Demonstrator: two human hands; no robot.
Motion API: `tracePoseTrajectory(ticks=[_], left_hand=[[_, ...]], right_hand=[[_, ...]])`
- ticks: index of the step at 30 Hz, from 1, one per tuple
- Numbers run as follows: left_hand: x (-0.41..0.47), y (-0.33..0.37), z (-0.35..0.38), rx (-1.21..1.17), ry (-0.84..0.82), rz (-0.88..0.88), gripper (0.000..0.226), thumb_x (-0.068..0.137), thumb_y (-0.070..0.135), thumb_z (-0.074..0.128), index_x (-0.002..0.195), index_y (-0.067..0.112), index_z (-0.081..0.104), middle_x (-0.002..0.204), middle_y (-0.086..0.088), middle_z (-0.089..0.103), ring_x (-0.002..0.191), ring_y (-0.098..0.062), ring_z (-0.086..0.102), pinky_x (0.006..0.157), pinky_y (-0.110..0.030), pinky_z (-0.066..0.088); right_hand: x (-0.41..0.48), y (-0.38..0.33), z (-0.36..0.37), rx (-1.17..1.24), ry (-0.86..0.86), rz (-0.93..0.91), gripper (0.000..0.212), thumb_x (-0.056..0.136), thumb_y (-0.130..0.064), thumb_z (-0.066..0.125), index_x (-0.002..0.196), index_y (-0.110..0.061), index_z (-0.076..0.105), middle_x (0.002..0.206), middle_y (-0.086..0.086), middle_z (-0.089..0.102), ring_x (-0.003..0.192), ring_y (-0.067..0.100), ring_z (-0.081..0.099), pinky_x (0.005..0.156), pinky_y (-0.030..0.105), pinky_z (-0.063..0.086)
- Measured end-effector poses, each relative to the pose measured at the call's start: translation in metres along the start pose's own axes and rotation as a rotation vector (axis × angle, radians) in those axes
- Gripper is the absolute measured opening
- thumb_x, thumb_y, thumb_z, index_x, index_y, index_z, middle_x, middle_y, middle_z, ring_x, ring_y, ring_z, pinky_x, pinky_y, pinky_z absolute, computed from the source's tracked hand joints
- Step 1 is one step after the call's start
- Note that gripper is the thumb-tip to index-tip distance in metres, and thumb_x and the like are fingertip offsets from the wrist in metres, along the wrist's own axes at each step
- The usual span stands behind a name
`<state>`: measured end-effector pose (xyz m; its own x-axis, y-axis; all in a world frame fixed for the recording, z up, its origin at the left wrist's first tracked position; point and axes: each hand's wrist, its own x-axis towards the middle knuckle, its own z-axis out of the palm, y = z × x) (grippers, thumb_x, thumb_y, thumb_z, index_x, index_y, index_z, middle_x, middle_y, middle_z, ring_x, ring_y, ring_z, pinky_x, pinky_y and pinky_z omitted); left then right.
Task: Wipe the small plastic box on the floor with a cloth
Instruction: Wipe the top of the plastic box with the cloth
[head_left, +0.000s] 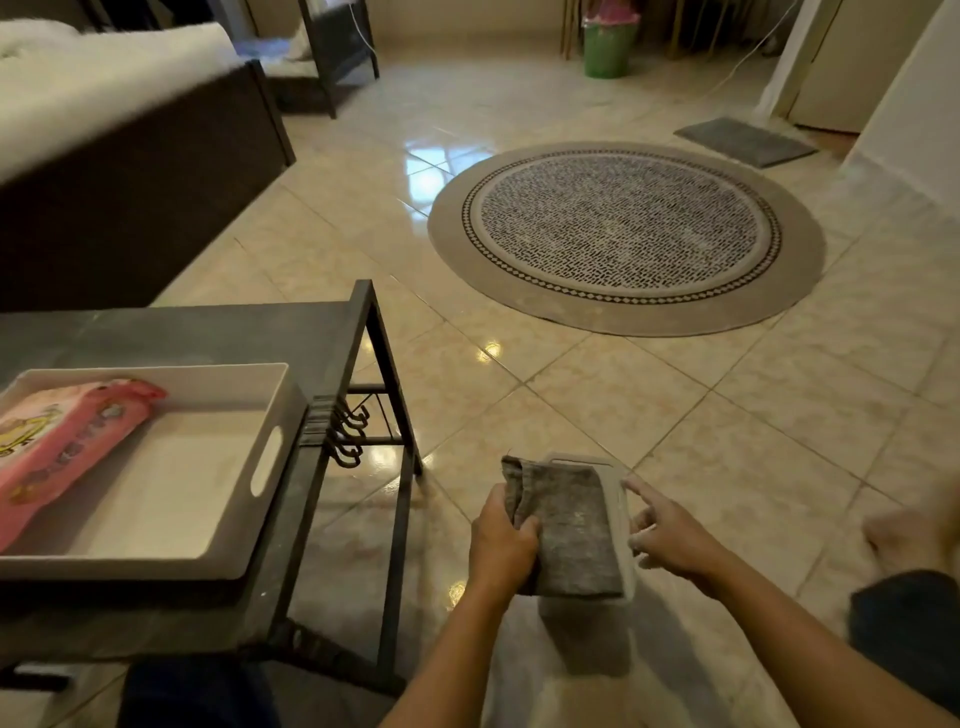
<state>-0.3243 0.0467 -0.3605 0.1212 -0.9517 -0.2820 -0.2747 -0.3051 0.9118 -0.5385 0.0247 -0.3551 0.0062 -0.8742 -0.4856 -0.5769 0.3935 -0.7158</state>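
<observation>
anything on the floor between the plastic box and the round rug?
No. In the head view, the stretch from the small plastic box up to the round rug is bare glossy tile floor, showing only light reflections.

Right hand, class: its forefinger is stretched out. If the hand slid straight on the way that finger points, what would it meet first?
The right hand points up-left at the small clear plastic box, probably meeting its rim first, then the grey cloth draped over it; depth is uncertain.

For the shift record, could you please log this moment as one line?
left hand: gripping grey cloth | cloth: draped over small clear plastic box | right hand: steadying box's right side | phase: wiping
</observation>
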Motion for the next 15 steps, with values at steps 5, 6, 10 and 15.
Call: tracePoseTrajectory(ticks=[5,6,10,15], left_hand=[[-0.006,0.001,0.008,0.15,-0.042,0.041,0.05,0.089,0.012,0.07,0.128,0.026,0.043,0.115,0.007,0.06,0.113,-0.017,0.06,0.078,-0.015,0.046],[-0.009,0.002,0.01,0.194,-0.047,0.049,0.065,0.087,0.013,0.072,0.137,0.026,0.034,0.124,0.003,0.056,0.119,-0.018,0.056,0.084,-0.018,0.047],[-0.02,-0.004,0.014,0.68,0.007,0.197,0.11,0.079,0.038,0.074,0.155,0.028,-0.004,0.15,-0.005,0.018,0.137,-0.025,0.022,0.114,-0.044,0.031],[-0.022,-0.017,0.033,0.975,-0.228,0.52,0.076,0.094,0.053,0.039,0.158,0.031,0.004,0.165,-0.002,-0.016,0.151,-0.027,-0.016,0.118,-0.049,-0.009]], right_hand=[[-0.016,-0.001,0.003,0.028,-0.077,-0.017,0.101,0.076,0.003,0.074,0.154,-0.031,0.02,0.087,0.021,0.06,0.071,0.023,0.058,0.072,0.054,0.059],[-0.018,-0.001,0.003,0.028,-0.101,-0.016,0.104,0.076,0.003,0.074,0.155,-0.031,0.015,0.085,0.019,0.056,0.071,0.023,0.057,0.072,0.053,0.059],[-0.022,0.003,0.0,0.042,-0.156,-0.009,0.108,0.078,0.007,0.071,0.156,-0.03,0.007,0.089,0.017,0.051,0.073,0.022,0.056,0.072,0.051,0.059],[-0.017,0.008,-0.004,0.137,-0.167,-0.004,0.105,0.079,0.01,0.066,0.156,-0.028,0.006,0.095,0.017,0.055,0.078,0.024,0.061,0.08,0.051,0.061]])
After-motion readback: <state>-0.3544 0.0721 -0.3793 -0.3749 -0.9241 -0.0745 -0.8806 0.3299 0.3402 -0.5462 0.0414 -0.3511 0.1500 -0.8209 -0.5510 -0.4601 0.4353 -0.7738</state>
